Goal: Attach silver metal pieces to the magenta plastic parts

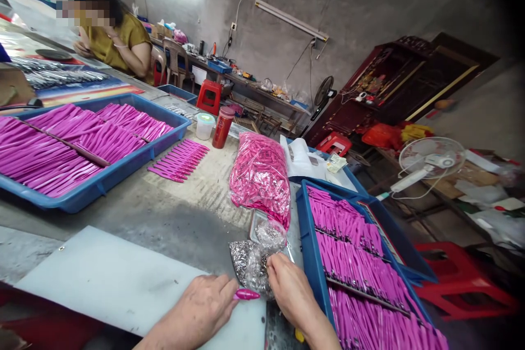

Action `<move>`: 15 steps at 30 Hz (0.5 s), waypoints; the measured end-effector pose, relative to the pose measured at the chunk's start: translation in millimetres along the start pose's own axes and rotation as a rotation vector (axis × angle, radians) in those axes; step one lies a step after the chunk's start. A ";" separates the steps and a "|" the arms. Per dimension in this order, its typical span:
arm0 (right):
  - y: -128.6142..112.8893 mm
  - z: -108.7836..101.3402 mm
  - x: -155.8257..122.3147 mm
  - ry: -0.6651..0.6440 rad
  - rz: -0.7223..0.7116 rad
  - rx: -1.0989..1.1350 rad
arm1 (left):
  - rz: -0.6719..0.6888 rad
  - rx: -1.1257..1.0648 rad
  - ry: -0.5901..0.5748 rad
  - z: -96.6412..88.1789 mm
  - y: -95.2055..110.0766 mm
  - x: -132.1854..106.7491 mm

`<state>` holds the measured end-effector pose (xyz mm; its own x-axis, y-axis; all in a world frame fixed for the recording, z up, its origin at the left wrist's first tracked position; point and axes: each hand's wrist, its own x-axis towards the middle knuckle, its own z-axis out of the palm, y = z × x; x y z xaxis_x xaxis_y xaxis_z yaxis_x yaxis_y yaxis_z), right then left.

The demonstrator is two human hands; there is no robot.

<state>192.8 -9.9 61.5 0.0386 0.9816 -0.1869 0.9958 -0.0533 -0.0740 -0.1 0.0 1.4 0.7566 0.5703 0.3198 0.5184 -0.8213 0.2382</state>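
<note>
My left hand (203, 306) rests on a white board (115, 279) at the near edge and is closed on a small pink plastic piece (246, 295) whose tip sticks out to the right. My right hand (289, 284) is just beside it, fingers curled into a clear bag of small metal parts (252, 262); what the fingers hold is hidden. Behind that bag lies a large clear bag full of pink pieces (261, 175). To the right of my right hand stands a blue tray (309, 251) packed with rows of pink pieces.
A second blue tray (123, 167) of pink pieces sits at the left, with a loose row of pink pieces (180, 159) beside it. A red cup (223, 127) and a lidded tub (204, 125) stand further back. Another person (117, 41) sits far left. A white fan (430, 161) is right.
</note>
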 end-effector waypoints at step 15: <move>14.1 66.7 -52.8 0.045 -0.164 0.040 | 0.016 -0.024 0.060 -2.0 -1.0 1.6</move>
<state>199.3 -74.7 5.0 -0.1200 0.9849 -0.1249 0.9850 0.1024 -0.1392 -0.2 1.8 3.4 0.7388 0.5577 0.3783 0.4965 -0.8300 0.2541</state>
